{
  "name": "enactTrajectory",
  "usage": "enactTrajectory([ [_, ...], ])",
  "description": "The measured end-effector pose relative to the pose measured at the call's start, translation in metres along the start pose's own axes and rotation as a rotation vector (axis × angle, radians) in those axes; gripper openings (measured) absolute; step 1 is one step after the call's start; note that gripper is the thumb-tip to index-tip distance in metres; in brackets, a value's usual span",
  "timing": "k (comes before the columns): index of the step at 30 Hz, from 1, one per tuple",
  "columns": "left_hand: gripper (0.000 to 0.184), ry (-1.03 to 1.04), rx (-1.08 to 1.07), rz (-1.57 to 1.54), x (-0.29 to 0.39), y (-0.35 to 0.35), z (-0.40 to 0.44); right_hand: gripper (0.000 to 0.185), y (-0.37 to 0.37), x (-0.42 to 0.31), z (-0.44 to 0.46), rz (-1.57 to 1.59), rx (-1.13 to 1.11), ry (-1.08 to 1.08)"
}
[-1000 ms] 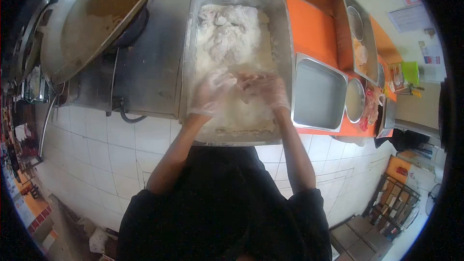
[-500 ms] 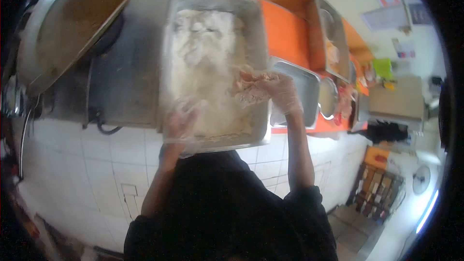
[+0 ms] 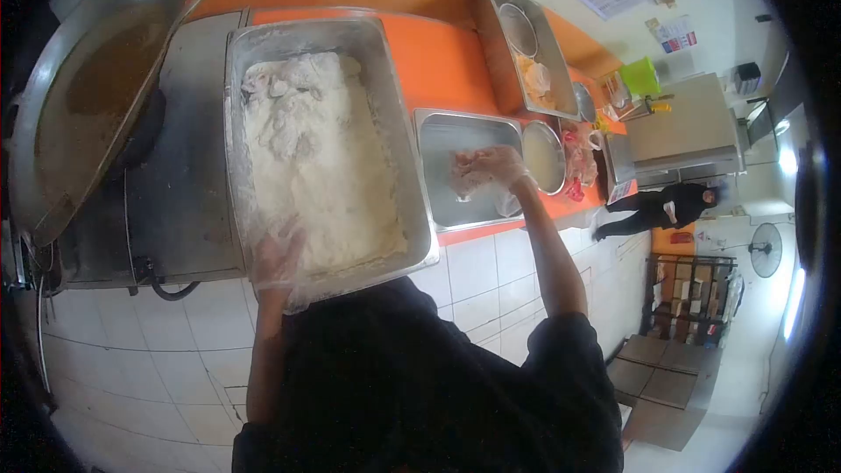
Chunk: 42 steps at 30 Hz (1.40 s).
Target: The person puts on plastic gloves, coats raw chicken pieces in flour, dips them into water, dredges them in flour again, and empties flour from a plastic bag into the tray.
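Observation:
A deep steel pan (image 3: pixel 420 241) of white flour (image 3: pixel 328 184) is in front of me. Lumpy floured pieces (image 3: pixel 298 92) lie at its far end. My left hand (image 3: pixel 279 254), in a clear plastic glove, rests at the pan's near left corner with its fingers apart and nothing in them. My gloved right hand (image 3: pixel 499 166) is over a smaller steel tray (image 3: pixel 438 142) to the right. Its fingers are closed around a flour-coated piece of meat (image 3: pixel 469 173), partly hidden by the hand.
A large wok (image 3: pixel 144 144) of brown oil stands at the left. Beyond the smaller tray are a bowl of pale liquid (image 3: pixel 543 162) and a plastic bag (image 3: pixel 580 162) with pinkish contents. Another steel tray (image 3: pixel 504 66) holds a sieve. A person in black (image 3: pixel 661 208) stands in the background.
My right hand has moved right with the floured piece, from above the flour to above the smaller tray. My left hand stays at the flour pan's near corner. The view has turned right.

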<state>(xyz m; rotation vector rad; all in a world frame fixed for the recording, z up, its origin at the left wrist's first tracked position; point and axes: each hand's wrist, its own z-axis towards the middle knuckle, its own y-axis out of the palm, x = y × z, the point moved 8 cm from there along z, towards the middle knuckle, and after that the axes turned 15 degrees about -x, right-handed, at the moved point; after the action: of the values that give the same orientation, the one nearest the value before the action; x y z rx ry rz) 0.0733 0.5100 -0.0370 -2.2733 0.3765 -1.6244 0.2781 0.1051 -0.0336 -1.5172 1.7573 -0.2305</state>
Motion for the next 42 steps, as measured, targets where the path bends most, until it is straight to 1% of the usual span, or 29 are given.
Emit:
enactTrajectory([
  [2, 0.038, 0.173, 0.059, -0.019, -0.011, 0.004, 0.005, 0.033, 0.016, -0.012, 0.006, -0.664, 0.055, -0.163],
  [5, 0.036, -0.046, 0.012, -0.022, 0.003, 0.002, 0.000, 0.035, 0.041, 0.031, 0.043, -0.781, -0.022, 0.093],
  [8, 0.033, 0.067, 0.086, -0.068, -0.021, 0.007, 0.009, 0.022, 0.048, 0.013, 0.038, -0.829, -0.087, 0.265],
  [10, 0.031, -0.044, 0.070, 0.021, -0.016, 0.004, 0.007, 0.023, 0.052, 0.010, 0.035, -0.940, 0.233, 0.115],
  [11, 0.030, -0.098, 0.062, 0.066, -0.015, 0.003, 0.006, 0.025, 0.065, 0.043, 0.056, -0.808, 0.273, 0.154],
  [12, 0.030, -0.074, 0.068, 0.009, -0.015, 0.004, 0.008, 0.028, 0.078, 0.076, 0.076, -0.673, 0.321, 0.186],
  [13, 0.030, -0.051, 0.075, -0.049, -0.016, 0.005, 0.010, 0.033, 0.081, 0.077, 0.078, -0.540, 0.376, 0.211],
  [15, 0.030, -0.035, 0.078, -0.122, -0.011, 0.008, 0.010, 0.032, 0.093, 0.064, 0.082, -0.813, 0.185, 0.407],
  [17, 0.031, -0.043, 0.069, -0.147, 0.001, 0.007, 0.008, 0.029, 0.111, 0.106, 0.104, -0.581, 0.373, 0.156],
  [18, 0.031, -0.024, 0.075, -0.147, 0.004, 0.007, 0.007, 0.028, 0.108, 0.102, 0.100, -0.540, 0.404, 0.083],
  [19, 0.031, -0.005, 0.084, -0.147, 0.007, 0.007, 0.007, 0.027, 0.105, 0.097, 0.095, -0.501, 0.431, 0.010],
  [20, 0.031, 0.015, 0.093, -0.148, 0.009, 0.006, 0.007, 0.027, 0.103, 0.096, 0.093, -0.541, 0.398, -0.011],
  [21, 0.031, 0.023, 0.093, -0.165, 0.004, 0.007, 0.009, 0.027, 0.090, 0.078, 0.079, -0.581, 0.366, -0.031],
  [23, 0.032, 0.039, 0.098, -0.205, -0.015, 0.009, 0.015, 0.027, 0.050, 0.036, 0.042, -0.461, 0.109, 0.100],
  [24, 0.032, 0.036, 0.095, -0.221, -0.022, 0.009, 0.016, 0.027, 0.042, 0.029, 0.032, -0.401, -0.019, 0.164],
  [27, 0.032, 0.027, 0.082, -0.267, -0.032, 0.010, 0.019, 0.032, 0.015, 0.071, 0.031, -0.185, 0.176, 0.154],
  [30, 0.031, 0.012, 0.090, -0.337, -0.033, 0.011, 0.018, 0.032, -0.009, 0.017, -0.036, 0.394, 0.065, 0.153],
  [32, 0.031, 0.008, 0.118, -0.408, -0.029, 0.012, 0.015, 0.033, -0.026, 0.020, -0.035, 0.253, 0.093, 0.088],
  [33, 0.031, 0.009, 0.125, -0.348, -0.022, 0.011, 0.013, 0.034, -0.034, 0.019, -0.037, 0.183, 0.108, 0.054],
  [35, 0.031, 0.013, 0.137, -0.231, -0.006, 0.007, 0.009, 0.034, -0.046, 0.017, -0.047, 0.147, 0.138, 0.030],
  [38, 0.033, 0.000, 0.092, -0.367, -0.018, 0.013, 0.012, 0.036, -0.060, 0.006, -0.062, 0.134, 0.173, -0.048],
  [39, 0.034, -0.024, 0.113, -0.302, -0.029, 0.011, 0.013, 0.037, -0.062, 0.004, -0.064, 0.138, 0.181, -0.082],
  [41, 0.035, -0.073, 0.155, -0.170, -0.051, 0.008, 0.015, 0.037, -0.055, 0.024, -0.045, 0.017, 0.225, -0.149],
  [42, 0.035, -0.085, 0.162, -0.131, -0.048, 0.007, 0.013, 0.035, -0.048, 0.039, -0.032, 0.019, 0.230, -0.123],
])
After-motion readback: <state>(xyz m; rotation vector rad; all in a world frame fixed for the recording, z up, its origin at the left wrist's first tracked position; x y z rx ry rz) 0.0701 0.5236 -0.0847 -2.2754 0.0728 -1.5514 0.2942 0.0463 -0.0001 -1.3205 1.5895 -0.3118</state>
